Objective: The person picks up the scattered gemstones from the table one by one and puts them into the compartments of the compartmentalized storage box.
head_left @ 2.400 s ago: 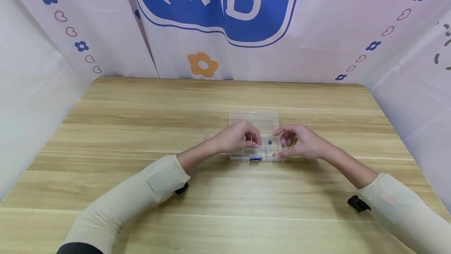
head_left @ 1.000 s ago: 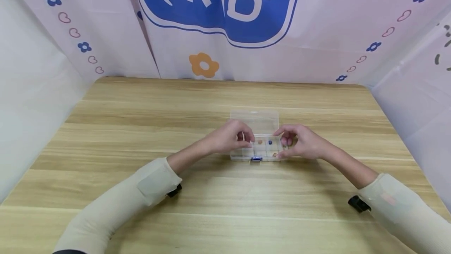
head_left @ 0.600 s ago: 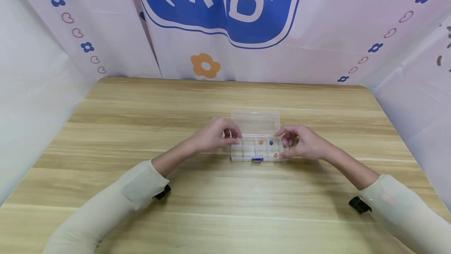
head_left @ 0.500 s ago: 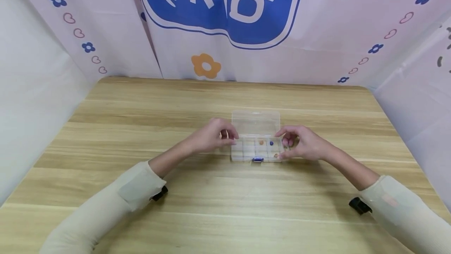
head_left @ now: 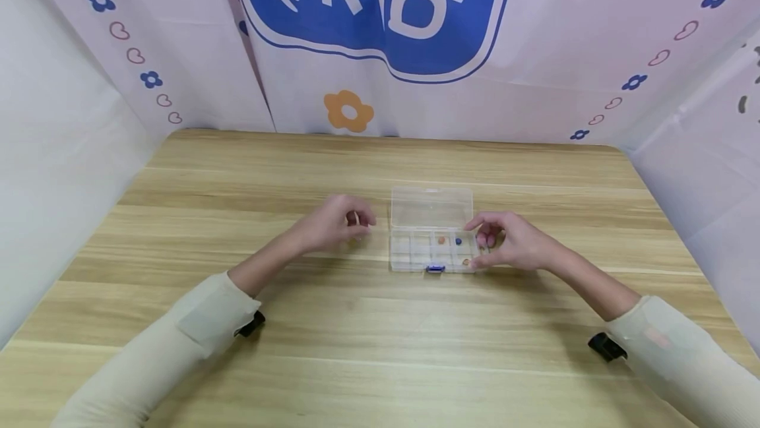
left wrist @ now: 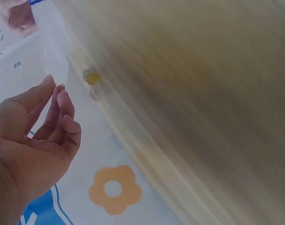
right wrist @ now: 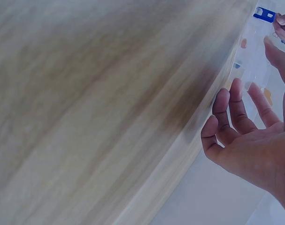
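Observation:
A clear plastic compartment box [head_left: 400,258] lies on the table, its lid [head_left: 432,207] folded back and its blue latch [head_left: 435,268] facing the person. Small beads sit in separate compartments: an orange bead [head_left: 441,241] and a blue bead [head_left: 458,241] in the back row, and another orange one at the front right. My right hand [head_left: 513,241] grips the box's right end, thumb at the front, index finger at the back corner. My left hand [head_left: 341,223] hovers left of the box, thumb and fingertips close together with nothing visible between them. Near them are a yellow bead [left wrist: 93,78] and a clear bead [left wrist: 96,93].
The wood-grain table [head_left: 380,349] reaches back to a white printed cloth [head_left: 516,111] with a blue sign and an orange flower. White cloth also hangs along both sides. Each sleeve carries a black wrist device, such as the right device [head_left: 607,347].
From over the box, my left hand has moved left past its edge. An orange bead it covered in the back row now shows. My right hand keeps its place on the box.

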The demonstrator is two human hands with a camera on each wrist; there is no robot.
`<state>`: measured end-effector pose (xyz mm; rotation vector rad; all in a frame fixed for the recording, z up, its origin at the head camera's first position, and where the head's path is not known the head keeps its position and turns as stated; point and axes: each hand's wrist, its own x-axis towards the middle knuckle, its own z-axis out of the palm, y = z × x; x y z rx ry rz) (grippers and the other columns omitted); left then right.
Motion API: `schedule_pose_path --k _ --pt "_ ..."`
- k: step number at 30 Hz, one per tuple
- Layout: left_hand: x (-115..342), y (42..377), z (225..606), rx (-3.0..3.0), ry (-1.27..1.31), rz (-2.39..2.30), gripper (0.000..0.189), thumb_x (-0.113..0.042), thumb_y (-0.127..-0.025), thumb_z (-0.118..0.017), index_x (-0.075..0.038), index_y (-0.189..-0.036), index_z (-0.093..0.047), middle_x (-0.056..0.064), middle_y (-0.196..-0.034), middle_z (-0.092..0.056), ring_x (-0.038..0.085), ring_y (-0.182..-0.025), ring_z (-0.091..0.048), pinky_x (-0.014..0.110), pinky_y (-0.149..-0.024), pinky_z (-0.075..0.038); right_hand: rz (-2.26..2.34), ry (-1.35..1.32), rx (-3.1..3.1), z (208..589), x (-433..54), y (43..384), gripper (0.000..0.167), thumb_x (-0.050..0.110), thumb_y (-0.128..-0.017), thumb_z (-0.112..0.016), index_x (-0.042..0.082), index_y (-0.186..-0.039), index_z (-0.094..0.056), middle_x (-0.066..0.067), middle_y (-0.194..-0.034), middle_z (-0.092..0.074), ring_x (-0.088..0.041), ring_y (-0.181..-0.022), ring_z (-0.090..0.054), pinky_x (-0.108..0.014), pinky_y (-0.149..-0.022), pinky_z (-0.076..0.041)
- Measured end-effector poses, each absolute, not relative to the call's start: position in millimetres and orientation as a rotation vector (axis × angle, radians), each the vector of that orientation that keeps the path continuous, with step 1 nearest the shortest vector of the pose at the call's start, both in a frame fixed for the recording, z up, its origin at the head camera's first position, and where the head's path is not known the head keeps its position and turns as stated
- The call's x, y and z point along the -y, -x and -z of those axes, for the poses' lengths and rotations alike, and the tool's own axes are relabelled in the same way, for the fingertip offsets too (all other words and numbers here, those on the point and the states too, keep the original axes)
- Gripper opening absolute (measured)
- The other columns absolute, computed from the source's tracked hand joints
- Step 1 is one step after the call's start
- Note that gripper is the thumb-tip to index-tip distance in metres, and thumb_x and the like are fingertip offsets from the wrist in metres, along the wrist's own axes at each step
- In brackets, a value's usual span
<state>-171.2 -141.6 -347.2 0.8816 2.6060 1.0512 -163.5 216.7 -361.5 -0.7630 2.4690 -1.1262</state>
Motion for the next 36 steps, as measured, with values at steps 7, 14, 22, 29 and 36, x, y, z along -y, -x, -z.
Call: schedule_pose_path --k 7,14,22,29,36 --pt "150 173 353 -2.629 -0.815 -1.0 0.004 0.0 -0.092 -0.077 -0.001 -0.088 -0.075 0.004 -0.082 -0.071 0.014 -0.071 -0.062 0.025 -0.061 -0.052 1.131 0.757 -2.467 362 -217 164 0.055 0.011 -0.076 -0.093 -0.005 -0.121 -0.066 -0.008 -0.089 -0.063 -0.022 -0.083 -0.056 -0.026 -0.073 -0.05" --pt "157 174 359 -2.648 -0.855 -0.96 0.005 -0.002 -0.09 -0.079 -0.003 -0.086 -0.076 0.003 -0.082 -0.072 0.012 -0.072 -0.061 0.026 -0.065 -0.052 1.135 0.751 -2.467 363 -217 164 0.055 0.011 -0.076 -0.093 -0.005 -0.121 -0.066 -0.008 -0.088 -0.062 -0.022 -0.083 -0.056 -0.026 -0.073 -0.049" --pt "165 174 360 -2.66 -0.854 -0.954 0.006 -0.002 -0.089 -0.08 -0.003 -0.085 -0.076 0.004 -0.081 -0.072 0.014 -0.072 -0.062 0.028 -0.068 -0.053 1.144 0.758 -2.462 362 -216 163 0.053 0.01 -0.077 -0.093 -0.005 -0.12 -0.066 -0.008 -0.088 -0.062 -0.022 -0.082 -0.056 -0.026 -0.072 -0.049" --pt "168 173 361 -2.655 -0.844 -0.92 0.008 0.006 -0.086 -0.079 -0.002 -0.087 -0.076 0.005 -0.086 -0.074 0.015 -0.075 -0.064 0.03 -0.071 -0.056 1.144 0.75 -2.461 363 -217 164 0.053 0.01 -0.076 -0.093 -0.005 -0.12 -0.067 -0.008 -0.088 -0.062 -0.022 -0.083 -0.055 -0.025 -0.072 -0.049" --pt "170 173 359 -2.63 -0.83 -0.901 0.01 0.006 -0.085 -0.079 -0.002 -0.089 -0.076 0.006 -0.089 -0.074 0.016 -0.077 -0.065 0.03 -0.072 -0.057 1.137 0.759 -2.47 363 -216 164 0.054 0.01 -0.076 -0.093 -0.005 -0.12 -0.067 -0.008 -0.088 -0.062 -0.022 -0.082 -0.056 -0.026 -0.073 -0.049"
